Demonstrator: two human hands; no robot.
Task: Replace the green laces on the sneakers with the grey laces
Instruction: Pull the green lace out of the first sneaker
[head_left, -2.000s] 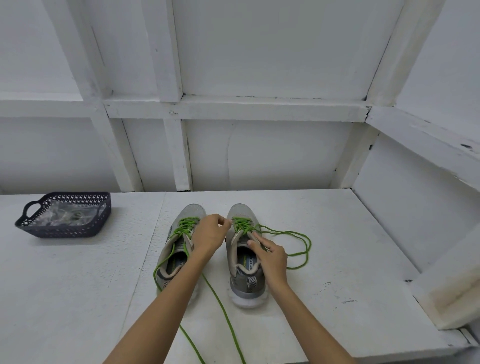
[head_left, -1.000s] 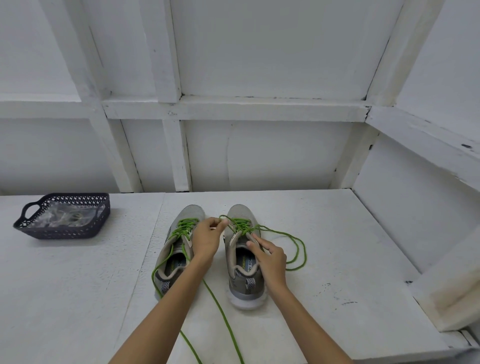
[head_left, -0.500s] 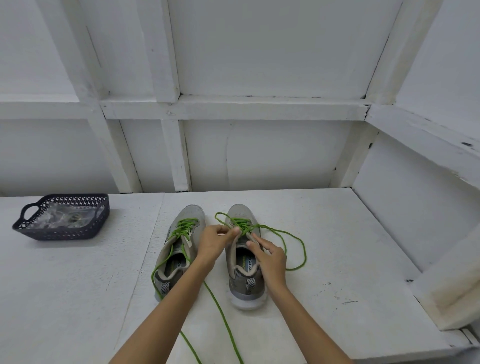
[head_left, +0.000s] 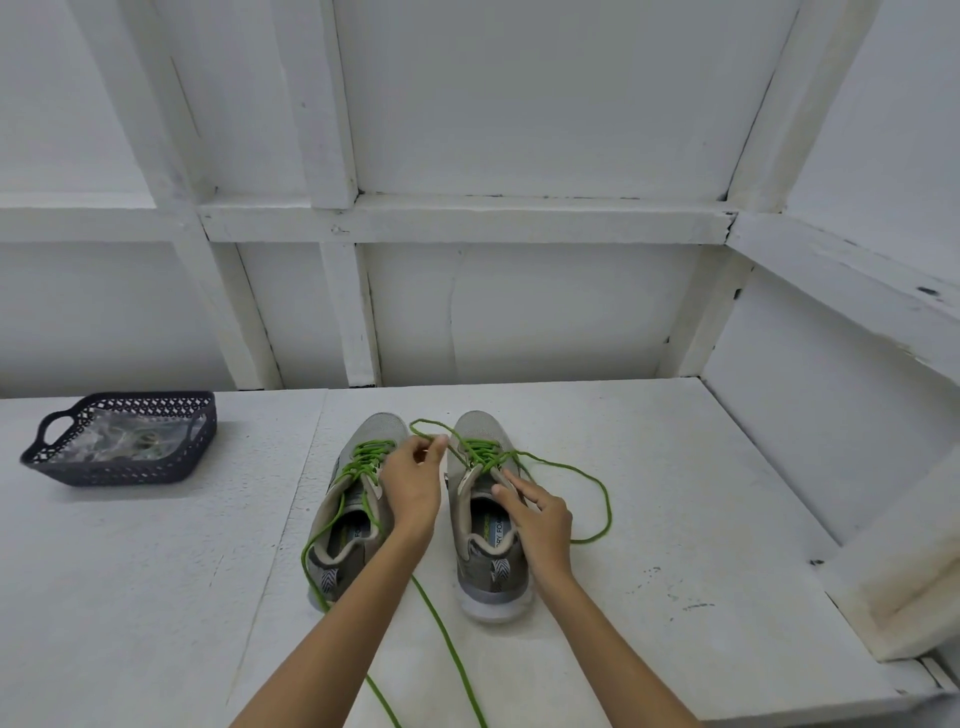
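- Seen from the head view, two grey sneakers stand side by side on a white table (head_left: 675, 493), toes pointing away from the person.
- The left sneaker (head_left: 353, 525) sits just beside the right sneaker (head_left: 488, 561); the two are apart, with a narrow gap between them.
- Both are threaded with green laces.
- The left lace (head_left: 366, 460) is crossed over its tongue. One strand curves round the outer side and the heel, and loose strands run towards the near table edge.
- The right lace (head_left: 480, 449) is loosened. A long loop lies on the table to the right of its sneaker, and a smaller loop rises near the toe.
- The left hand (head_left: 413, 483) is over the gap between the sneakers, with thumb and fingertips pinched on the small loop of the right lace.
- The right hand (head_left: 540, 519) rests on the right sneaker's tongue and collar. Its fingers (head_left: 511, 480) are stretched forward towards the lacing and grip nothing.
- A dark perforated basket (head_left: 119, 467) with a handle sits well apart at the far left of the table. It holds a clear plastic bag whose contents are too blurred to tell.
- A white wall (head_left: 519, 130) framed with beams stands behind.
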